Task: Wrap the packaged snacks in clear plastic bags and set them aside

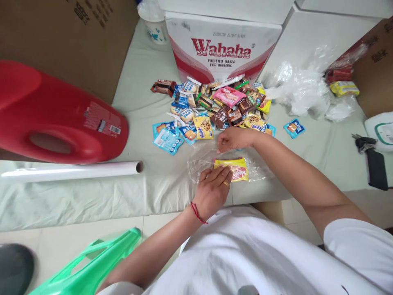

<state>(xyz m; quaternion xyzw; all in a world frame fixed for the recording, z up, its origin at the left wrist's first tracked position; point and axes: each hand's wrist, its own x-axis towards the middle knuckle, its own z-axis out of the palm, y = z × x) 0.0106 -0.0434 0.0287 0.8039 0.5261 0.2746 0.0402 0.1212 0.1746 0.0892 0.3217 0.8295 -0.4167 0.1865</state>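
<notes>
My left hand (214, 189) lies with fingers stretched over a yellow nabati wafer packet (240, 170), pressing on its left part. A thin pink edge shows behind that packet. Clear plastic film (260, 169) spreads under and around it, crumpled at both sides. Just beyond the packet, my right hand (235, 138) is closed with curled fingers at the film's far edge; the fingertips are partly hidden. Close in front of this hand is a heap of small wrapped snacks, with a yellow cookie packet (203, 127) and a pink wafer packet (229, 96) among them.
A Wahaha water carton (224, 49) backs the heap. Crumpled clear plastic bags (299, 88) lie to the right, beyond a single blue snack packet (294, 128). At left are a red jug (70, 119) and a white roll (73, 170). Keys (364, 141) rest at far right.
</notes>
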